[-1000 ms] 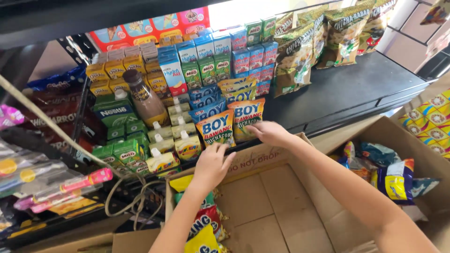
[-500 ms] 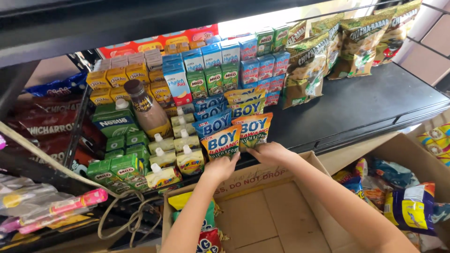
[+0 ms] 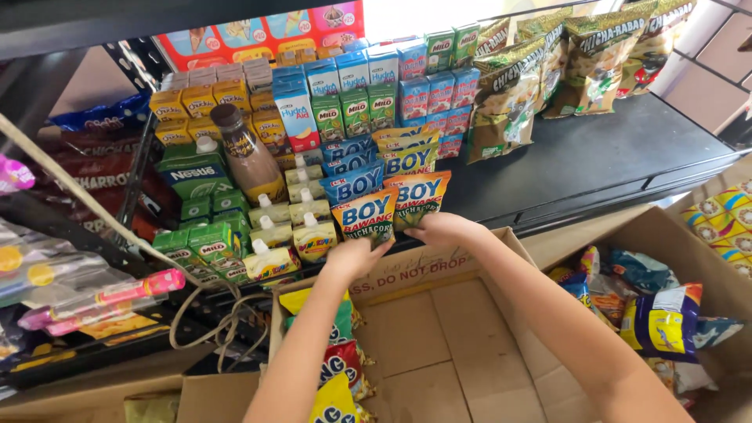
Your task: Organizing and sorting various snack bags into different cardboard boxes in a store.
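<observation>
My left hand (image 3: 354, 256) touches the bottom edge of the front orange-and-blue snack packet (image 3: 365, 217) standing at the black shelf's front edge. My right hand (image 3: 444, 228) rests its fingers on the bottom of a second such packet (image 3: 417, 197) beside it. Both packets stand upright at the head of two rows of like packets (image 3: 392, 153). The hands press at the packets rather than wrap around them. Below my arms is an open cardboard box (image 3: 446, 329) with several more snack bags (image 3: 338, 362) along its left wall.
Small drink cartons (image 3: 356, 98), pouch drinks (image 3: 301, 227), a brown bottle (image 3: 244, 157) and green-gold chip bags (image 3: 540, 74) fill the shelf. The bare black shelf (image 3: 595, 153) stretches right. Another box of mixed snack bags (image 3: 650, 305) stands at the right; cords hang at the left.
Both hands moved forward from above the box to the bottoms of the two front packets and stay there. The view shifted slightly.
</observation>
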